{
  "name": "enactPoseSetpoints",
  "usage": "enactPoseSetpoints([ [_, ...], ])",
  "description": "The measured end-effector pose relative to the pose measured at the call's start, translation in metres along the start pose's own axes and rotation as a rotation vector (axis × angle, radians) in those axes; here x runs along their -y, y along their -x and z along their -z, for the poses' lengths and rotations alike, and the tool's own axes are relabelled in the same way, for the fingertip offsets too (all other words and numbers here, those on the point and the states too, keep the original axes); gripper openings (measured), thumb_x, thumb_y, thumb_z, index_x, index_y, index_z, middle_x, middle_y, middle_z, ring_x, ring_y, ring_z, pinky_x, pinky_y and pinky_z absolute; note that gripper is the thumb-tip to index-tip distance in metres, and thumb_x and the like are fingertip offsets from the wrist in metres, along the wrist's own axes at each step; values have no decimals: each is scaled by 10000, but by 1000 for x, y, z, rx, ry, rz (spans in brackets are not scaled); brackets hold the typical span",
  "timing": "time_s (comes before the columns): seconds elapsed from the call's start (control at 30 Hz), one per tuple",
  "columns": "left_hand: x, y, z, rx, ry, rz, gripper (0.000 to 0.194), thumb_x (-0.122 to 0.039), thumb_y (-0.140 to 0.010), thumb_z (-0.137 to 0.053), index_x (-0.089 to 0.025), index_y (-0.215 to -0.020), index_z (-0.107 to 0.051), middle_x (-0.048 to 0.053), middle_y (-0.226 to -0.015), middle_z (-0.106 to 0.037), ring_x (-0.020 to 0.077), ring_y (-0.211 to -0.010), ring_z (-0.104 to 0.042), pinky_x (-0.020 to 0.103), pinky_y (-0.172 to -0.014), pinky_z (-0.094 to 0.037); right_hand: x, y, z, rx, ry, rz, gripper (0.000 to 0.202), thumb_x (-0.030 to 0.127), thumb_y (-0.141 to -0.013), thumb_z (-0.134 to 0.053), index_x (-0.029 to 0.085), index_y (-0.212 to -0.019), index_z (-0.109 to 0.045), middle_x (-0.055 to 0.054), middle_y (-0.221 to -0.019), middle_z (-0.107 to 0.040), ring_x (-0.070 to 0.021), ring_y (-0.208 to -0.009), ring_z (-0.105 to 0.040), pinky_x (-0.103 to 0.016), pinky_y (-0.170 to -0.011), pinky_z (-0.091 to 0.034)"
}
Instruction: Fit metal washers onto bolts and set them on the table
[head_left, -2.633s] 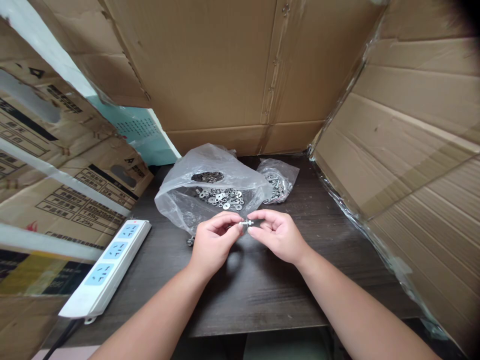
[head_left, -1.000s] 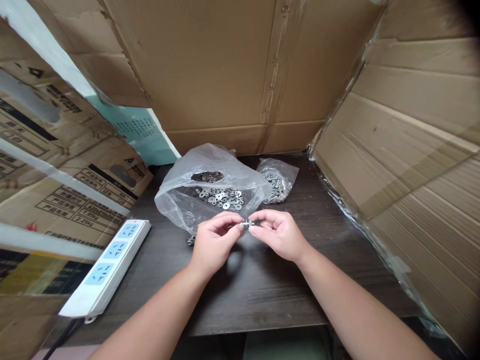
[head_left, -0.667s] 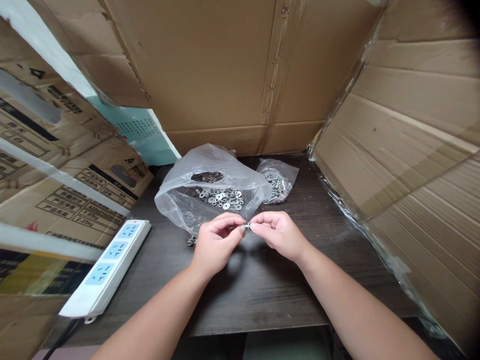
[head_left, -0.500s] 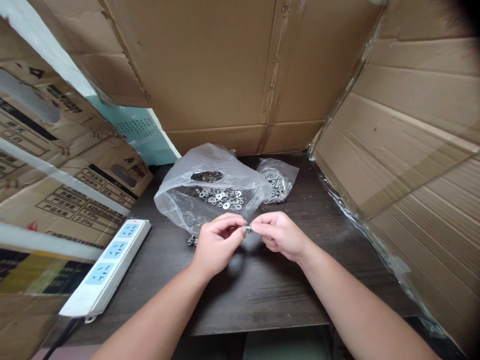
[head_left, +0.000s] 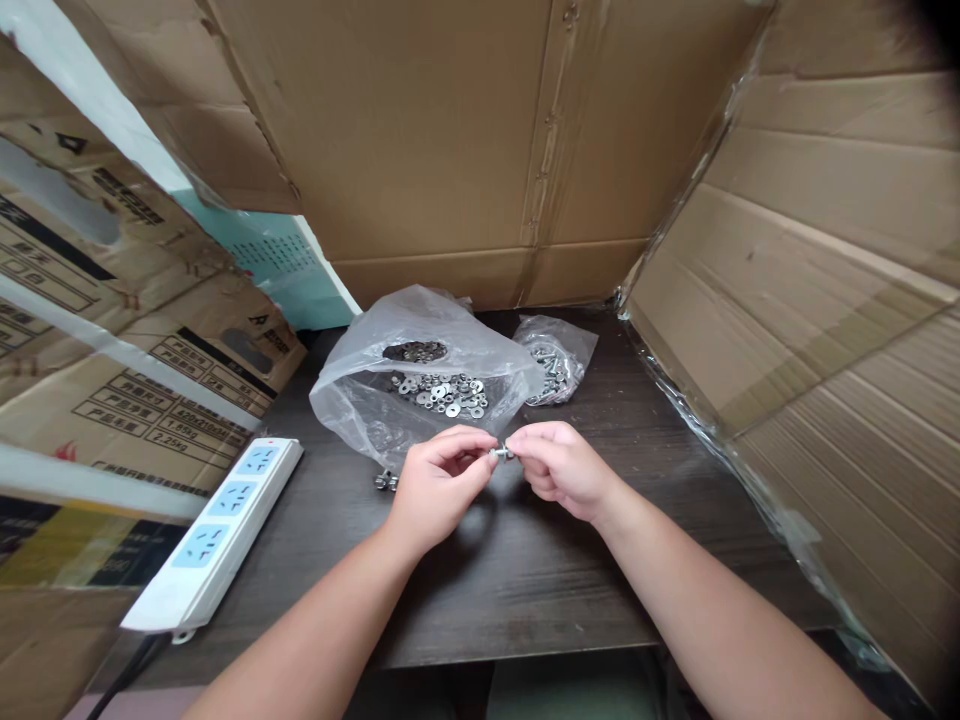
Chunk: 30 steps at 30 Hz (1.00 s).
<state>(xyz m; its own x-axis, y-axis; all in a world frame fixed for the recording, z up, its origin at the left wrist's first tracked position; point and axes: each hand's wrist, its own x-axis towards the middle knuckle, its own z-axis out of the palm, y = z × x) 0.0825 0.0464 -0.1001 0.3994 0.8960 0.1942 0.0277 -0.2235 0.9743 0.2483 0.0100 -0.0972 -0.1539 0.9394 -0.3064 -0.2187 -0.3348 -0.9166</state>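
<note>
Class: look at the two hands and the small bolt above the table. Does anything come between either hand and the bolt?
Nothing visible does. The left hand and right hand both pinch the bolt directly at their fingertips.

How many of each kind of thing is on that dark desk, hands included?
Hands: 2, left hand and right hand, pinching one small bolt between them
Small bolts held: 1
Plastic bags of metal parts: 2, large bag, small bag
Power strips: 1
Loose metal pieces by the large bag: 1
Total: 7
</note>
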Motion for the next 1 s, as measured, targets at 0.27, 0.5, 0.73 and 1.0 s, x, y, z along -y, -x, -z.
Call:
enactPoseSetpoints([
  [0.27,-1,-1,0,-44,-19,-1,135,-239,-686,-707,-124,-756,-716,45,-845,-659,42,-780,-611,97,-706,-503,-2,-4,-1,-70,85,59,466,573,-755,-572,128,-728,-436,75,-456,-195,9,-360,-161,-139,-342,-108],
  [0.5,0,-2,2,-53,0,30,177,-284,-686,-717,-126,-765,-711,49,-839,-647,66,-765,-606,150,-691,-500,0,3,2,-77,365,285,467,521,-789,-575,92,-972,-590,42,-506,-352,21,-425,-288,-114,-421,-230],
  [0.73,-1,-3,2,-32,-7,21,160,-269,-687,-717,-126,-759,-711,46,-829,-645,60,-764,-601,141,-695,-495,2,4,0,-70,383,222,403,442,-769,-618,74,-934,-604,36,-528,-364,25,-449,-256,-119,-431,-190],
  [1.0,-3,-1,2,-36,-30,5,142,-246,-683,-711,-121,-749,-712,50,-842,-653,54,-783,-610,117,-714,-500,-3,-1,2,-49,244,188,364,426,-754,-641,79,-854,-601,60,-450,-286,26,-448,-276,-116,-491,-267],
])
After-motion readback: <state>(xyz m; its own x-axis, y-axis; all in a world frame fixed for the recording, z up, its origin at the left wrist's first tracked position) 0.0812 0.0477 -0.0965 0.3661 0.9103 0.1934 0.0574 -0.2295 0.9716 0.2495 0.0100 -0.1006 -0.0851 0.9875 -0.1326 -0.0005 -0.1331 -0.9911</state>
